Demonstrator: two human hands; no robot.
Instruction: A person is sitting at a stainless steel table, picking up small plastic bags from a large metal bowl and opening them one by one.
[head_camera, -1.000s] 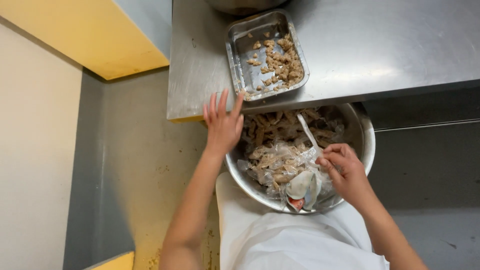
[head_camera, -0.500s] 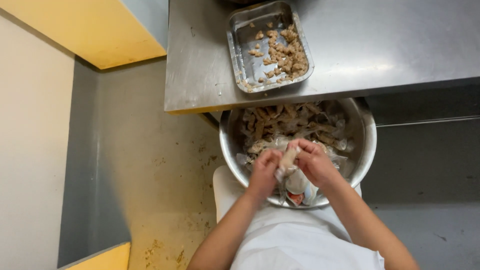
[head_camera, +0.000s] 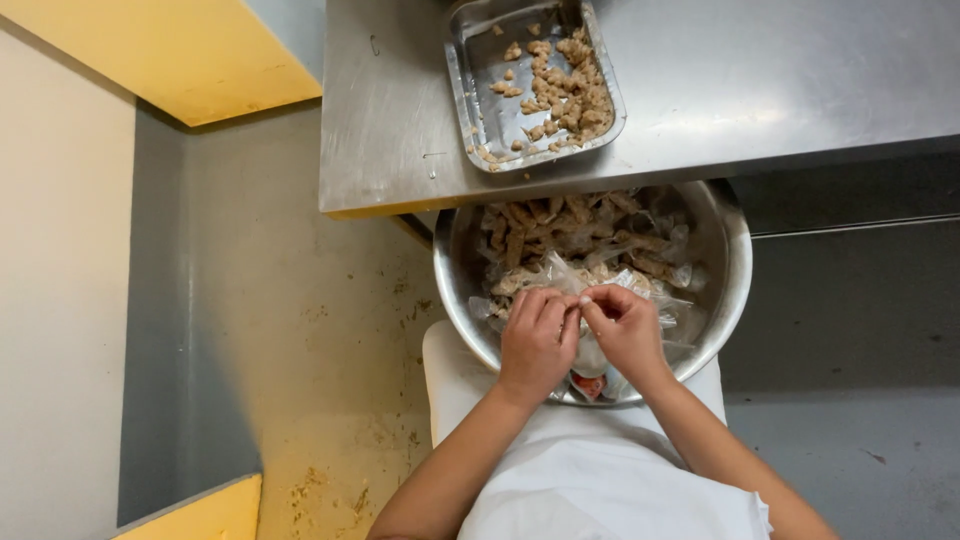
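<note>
A: Where are the hands just now?

B: Both are over the near side of the metal bowl (head_camera: 720, 290). The left hand (head_camera: 535, 340) and right hand (head_camera: 625, 335) meet fingertip to fingertip, pinching a small clear plastic packet (head_camera: 588, 352) between them. Neither is loose or fisted; both are closed on the packet.

A: And what is in the bowl?

B: A heap of more clear packets with brown strips (head_camera: 560, 225) of food, some still wrapped.

A: What could go wrong?

B: I judge that the thin film could tear unevenly and drop the pieces among the wrappers. The bowl also seems to sit on the lap, half under the desk (head_camera: 800, 80), so a hard tug might tip it.

A: The surroundings?

B: A steel desk carries a shallow metal tray (head_camera: 480, 100) with brown crumbled bits (head_camera: 570, 95). Below lies a stained yellowish floor (head_camera: 310, 330), with a grey wall to the left and yellow panels at two corners.
</note>
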